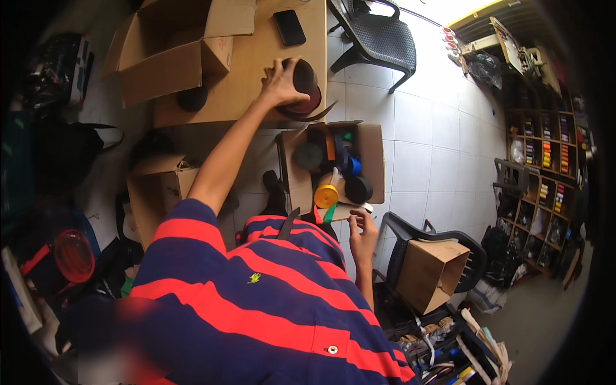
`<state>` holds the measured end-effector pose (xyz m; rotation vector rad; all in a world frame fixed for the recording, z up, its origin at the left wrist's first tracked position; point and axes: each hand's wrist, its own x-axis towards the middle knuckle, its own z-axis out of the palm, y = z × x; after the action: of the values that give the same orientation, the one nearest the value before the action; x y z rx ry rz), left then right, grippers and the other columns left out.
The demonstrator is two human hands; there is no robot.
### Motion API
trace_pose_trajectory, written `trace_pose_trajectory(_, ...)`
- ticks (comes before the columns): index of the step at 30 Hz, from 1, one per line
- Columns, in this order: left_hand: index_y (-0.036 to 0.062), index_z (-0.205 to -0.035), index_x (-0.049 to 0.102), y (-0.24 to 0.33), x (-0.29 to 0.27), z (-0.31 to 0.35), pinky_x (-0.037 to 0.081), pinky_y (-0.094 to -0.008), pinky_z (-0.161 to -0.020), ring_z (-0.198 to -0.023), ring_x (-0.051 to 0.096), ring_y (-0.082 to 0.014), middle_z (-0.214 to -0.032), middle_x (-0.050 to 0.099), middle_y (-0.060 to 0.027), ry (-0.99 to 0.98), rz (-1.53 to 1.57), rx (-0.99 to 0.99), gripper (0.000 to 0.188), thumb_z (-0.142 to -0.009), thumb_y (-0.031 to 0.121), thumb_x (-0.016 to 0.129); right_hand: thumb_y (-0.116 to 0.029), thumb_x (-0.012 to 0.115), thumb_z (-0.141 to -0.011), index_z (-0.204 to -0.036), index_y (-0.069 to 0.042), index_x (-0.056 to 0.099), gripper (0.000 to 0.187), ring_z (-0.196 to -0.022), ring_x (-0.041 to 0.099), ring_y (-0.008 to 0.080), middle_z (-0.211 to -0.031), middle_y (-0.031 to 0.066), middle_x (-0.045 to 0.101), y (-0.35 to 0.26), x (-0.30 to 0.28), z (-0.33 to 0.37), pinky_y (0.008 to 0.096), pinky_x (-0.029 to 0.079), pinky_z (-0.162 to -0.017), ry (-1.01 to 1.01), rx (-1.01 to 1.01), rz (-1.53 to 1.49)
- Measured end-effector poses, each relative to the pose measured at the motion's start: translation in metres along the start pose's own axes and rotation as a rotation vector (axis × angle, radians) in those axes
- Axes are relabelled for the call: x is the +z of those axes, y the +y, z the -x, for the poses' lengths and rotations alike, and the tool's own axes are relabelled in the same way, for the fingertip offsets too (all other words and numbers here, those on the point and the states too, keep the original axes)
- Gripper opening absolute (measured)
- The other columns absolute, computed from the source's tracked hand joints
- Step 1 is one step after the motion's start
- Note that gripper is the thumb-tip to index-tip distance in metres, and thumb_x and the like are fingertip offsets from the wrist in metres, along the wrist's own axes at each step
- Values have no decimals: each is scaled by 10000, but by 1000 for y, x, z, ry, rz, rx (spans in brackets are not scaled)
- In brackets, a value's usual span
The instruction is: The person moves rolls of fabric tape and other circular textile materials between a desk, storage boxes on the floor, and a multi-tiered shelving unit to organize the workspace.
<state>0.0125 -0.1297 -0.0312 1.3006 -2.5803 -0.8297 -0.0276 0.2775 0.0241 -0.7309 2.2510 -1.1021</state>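
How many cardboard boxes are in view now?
4: open box on the table, box of rolls at centre, box beside the left arm, box at the lower-right chair. Others may be hidden.

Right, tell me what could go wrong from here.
The dark roll in the left hand is near the edge of the table; if the grip slips, it might roll off. A loose strap end sticks out past that edge, so it could snag and pull. The green ribbon hangs loose at the near side of the box, close to the right hand, and might get caught.
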Motion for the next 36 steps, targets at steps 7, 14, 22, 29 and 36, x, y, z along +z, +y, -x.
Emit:
trace_pose_trajectory(7, 172, -1461, 212, -14, -110, 67, 419, -473, -1004, -1223, 406, -377, -1337, 352, -185, 201, 472, 263, 1190, -497, 319, 894, -57, 602, -889, -1016, 22, 618, 150, -819, 681, 212, -923, 130, 675, -37, 37, -11, 304, 528, -708, 5, -68, -6)
trace_pose_trajectory(14, 149, -1479, 162, -23, -160, 140, 440, -409, -987, -1198, 463, -281, -1347, 381, -143, 242, 859, 261, 1167, -521, 164, 828, -26, 628, -853, -1023, 10, 587, 178, -836, 656, 279, -969, 146, 622, -57, 76, -43, 343, 511, -755, -133, -224, 41)
trace_pose_trajectory(22, 137, -1492, 118, -36, -210, 188, 406, -419, -1023, -1248, 442, -310, -1405, 359, -154, 374, 682, 438, 1242, -482, 172, 841, -127, 537, -878, -1121, -87, 598, 254, -1113, 533, 295, -1165, 101, 576, -54, 180, -203, 447, 441, -905, -29, -764, 546)
trace_pose_trajectory(29, 65, -1474, 230, -140, -278, 336, 344, -489, -1079, -1329, 359, -390, -1479, 261, -225, 232, 759, 316, 1023, -662, 410, 747, -298, 533, -900, -1126, -169, 630, 278, -1216, 467, 232, -1228, 9, 552, -73, 203, -232, 609, 380, -906, -220, -542, 858)
trace_pose_trajectory(36, 8, -1444, 240, -127, -362, 356, 433, -554, -998, -1283, 391, -439, -1449, 188, -344, -380, 1858, 225, 819, -892, 543, 522, -309, 608, -874, -1132, -66, 637, 356, -1140, 547, 291, -1273, 86, 553, -120, 208, -190, 504, 408, -974, -428, -571, 126)
